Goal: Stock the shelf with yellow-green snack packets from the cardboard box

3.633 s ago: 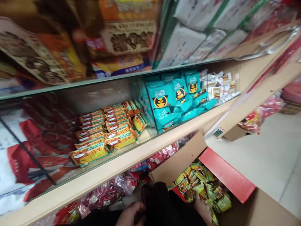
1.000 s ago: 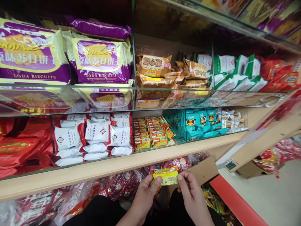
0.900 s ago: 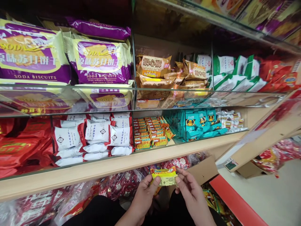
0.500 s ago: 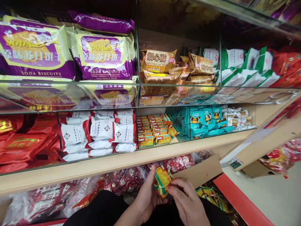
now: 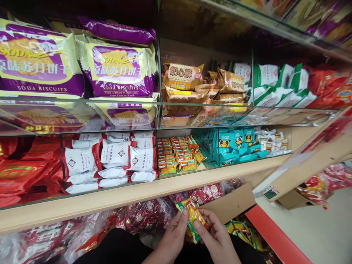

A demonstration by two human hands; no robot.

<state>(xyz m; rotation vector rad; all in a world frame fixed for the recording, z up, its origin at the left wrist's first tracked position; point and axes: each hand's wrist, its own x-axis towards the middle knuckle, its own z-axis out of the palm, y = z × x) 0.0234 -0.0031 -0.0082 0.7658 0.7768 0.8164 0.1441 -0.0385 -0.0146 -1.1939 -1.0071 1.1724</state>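
Low in the middle of the head view, my left hand (image 5: 175, 233) and my right hand (image 5: 213, 231) are both closed on small yellow-and-green snack packets (image 5: 192, 214). There seem to be two packets, partly overlapping, but fingers cover some of them. My left thumb presses the left side, and my right thumb lies across the front. In the lower shelf just beyond, similar yellow-orange packets (image 5: 180, 156) stand in neat rows, with some leaning at the right end. An open carton (image 5: 233, 203) by my right hand holds more green-and-yellow packets (image 5: 244, 233).
White-and-red packets (image 5: 115, 154) and teal packets (image 5: 236, 143) flank the rows. Purple soda biscuit packs (image 5: 121, 68) fill the upper shelf behind a glass front (image 5: 123, 113). A wooden shelf edge (image 5: 115, 194) runs above bagged red goods (image 5: 145, 216). The carton's red flap (image 5: 275, 233) sticks out right.
Both hands have turned the packets, and my right thumb has come across their front. The view has shifted slightly, so the shelves sit a little further left.
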